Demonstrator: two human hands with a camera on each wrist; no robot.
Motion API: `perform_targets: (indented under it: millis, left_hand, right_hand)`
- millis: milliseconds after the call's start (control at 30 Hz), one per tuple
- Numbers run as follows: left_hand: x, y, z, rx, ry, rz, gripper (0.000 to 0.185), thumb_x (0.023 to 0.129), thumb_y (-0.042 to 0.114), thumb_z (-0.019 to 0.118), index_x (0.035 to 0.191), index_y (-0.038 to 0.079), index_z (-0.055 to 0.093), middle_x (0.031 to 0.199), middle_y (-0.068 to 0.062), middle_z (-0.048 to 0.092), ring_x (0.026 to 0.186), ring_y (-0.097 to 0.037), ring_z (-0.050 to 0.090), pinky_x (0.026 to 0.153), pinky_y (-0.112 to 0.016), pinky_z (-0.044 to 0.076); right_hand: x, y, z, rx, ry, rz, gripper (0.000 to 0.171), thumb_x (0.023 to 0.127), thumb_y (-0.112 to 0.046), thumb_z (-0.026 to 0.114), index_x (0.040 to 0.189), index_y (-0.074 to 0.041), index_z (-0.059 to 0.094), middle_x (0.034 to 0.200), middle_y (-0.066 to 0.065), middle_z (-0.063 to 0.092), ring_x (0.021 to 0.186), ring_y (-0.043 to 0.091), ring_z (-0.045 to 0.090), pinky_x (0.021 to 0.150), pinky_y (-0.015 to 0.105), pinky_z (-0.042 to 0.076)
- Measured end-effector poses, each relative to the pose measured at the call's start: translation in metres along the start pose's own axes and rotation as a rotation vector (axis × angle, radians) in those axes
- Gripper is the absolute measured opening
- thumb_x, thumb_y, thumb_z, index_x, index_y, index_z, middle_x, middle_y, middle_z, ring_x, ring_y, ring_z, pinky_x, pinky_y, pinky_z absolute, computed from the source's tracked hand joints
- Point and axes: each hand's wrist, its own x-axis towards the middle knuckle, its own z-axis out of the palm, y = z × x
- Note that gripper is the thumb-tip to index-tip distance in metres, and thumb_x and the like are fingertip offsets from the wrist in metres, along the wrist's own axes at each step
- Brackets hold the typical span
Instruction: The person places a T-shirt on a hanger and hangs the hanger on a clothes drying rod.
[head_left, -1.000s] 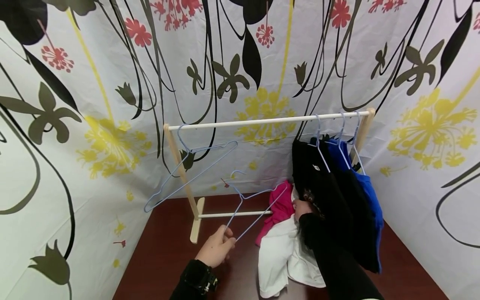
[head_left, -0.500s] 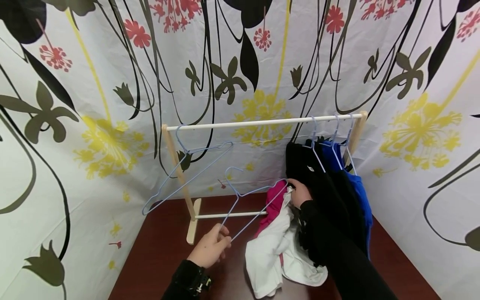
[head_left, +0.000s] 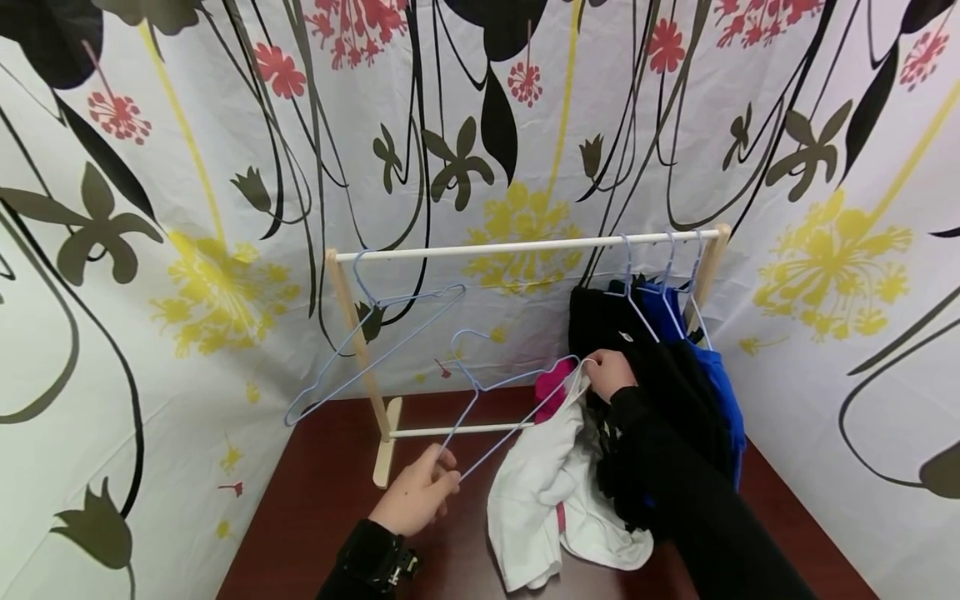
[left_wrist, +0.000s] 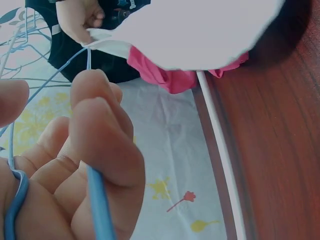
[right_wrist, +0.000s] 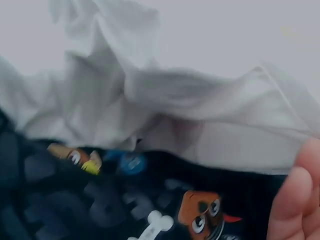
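My left hand (head_left: pixel 416 492) grips a light-blue clothes hanger (head_left: pixel 480 390) by its lower left end, its hook pointing up. In the left wrist view the blue wire (left_wrist: pixel 101 205) runs between the curled fingers. My right hand (head_left: pixel 609 373) pinches the narrow top edge of a white garment (head_left: pixel 536 479) at the hanger's right end. That edge meets the hanger's tip; whether it is looped over it I cannot tell. The rest of the white cloth droops onto the table. The right wrist view shows its folds (right_wrist: pixel 165 95) close up. A pink garment (head_left: pixel 553 387) lies partly hidden behind it.
A wooden rack (head_left: pixel 517 247) stands at the back. One bare blue hanger (head_left: pixel 375 358) hangs at its left. Black clothes (head_left: pixel 600 321) and a blue garment (head_left: pixel 716 375) hang at its right, close to my right arm. A patterned curtain (head_left: pixel 247 125) surrounds the dark-red table (head_left: pixel 315 500).
My right hand has moved up from beside the black clothes to the hanger's right end, raising the white garment's edge. More of the pink cloth is covered. My left hand stays on the hanger.
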Motion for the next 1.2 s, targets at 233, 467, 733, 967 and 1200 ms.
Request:
perform_targets:
  millis: [233,467,733,967,1200]
  left_hand:
    - [-0.003,0.005,0.000,0.036,0.013,0.022,0.027,0.105,0.033,0.055,0.120,0.011,0.050,0.092,-0.001,0.067,0.068,-0.023,0.061,0.059,-0.037,0.050]
    - [0.000,0.011,0.004,0.122,0.020,0.047,0.024,0.105,0.033,0.056,0.119,0.014,0.052,0.082,0.001,0.064,0.064,-0.020,0.061,0.058,-0.035,0.048]
    - [0.007,0.022,0.009,0.223,0.047,0.048,0.026,0.105,0.034,0.054,0.120,0.013,0.053,0.083,0.004,0.064,0.069,-0.016,0.061,0.063,-0.037,0.047]
    - [0.015,0.029,0.013,0.275,0.093,0.068,0.024,0.105,0.030,0.054,0.121,0.012,0.054,0.090,0.005,0.065,0.077,-0.013,0.061,0.069,-0.039,0.048]
    - [0.019,0.030,0.011,0.291,0.114,0.079,0.022,0.105,0.029,0.054,0.119,0.013,0.053,0.086,0.005,0.065,0.072,-0.013,0.059,0.066,-0.037,0.047]
  right_hand:
    - [0.005,-0.010,-0.005,0.023,0.070,0.018,0.028,0.099,-0.013,0.053,0.106,0.006,0.072,0.103,0.022,0.070,0.095,0.036,0.061,0.086,0.043,0.046]
    - [0.004,-0.014,-0.007,0.014,0.096,-0.016,0.029,0.101,-0.011,0.049,0.109,0.006,0.072,0.115,0.025,0.068,0.107,0.040,0.061,0.095,0.048,0.045]
    - [-0.007,-0.033,-0.004,-0.033,-0.093,-0.084,0.035,0.107,-0.014,0.042,0.128,0.001,0.066,0.130,0.023,0.063,0.113,0.037,0.059,0.099,0.049,0.043]
    - [-0.013,-0.051,-0.003,-0.105,-0.244,-0.176,0.040,0.099,-0.005,0.046,0.136,0.003,0.058,0.116,0.022,0.064,0.087,0.031,0.055,0.077,0.042,0.040]
    - [-0.019,-0.058,-0.004,-0.295,-0.058,-0.417,0.023,0.101,-0.004,0.056,0.119,-0.003,0.071,0.107,0.014,0.067,0.098,0.034,0.063,0.088,0.046,0.048]
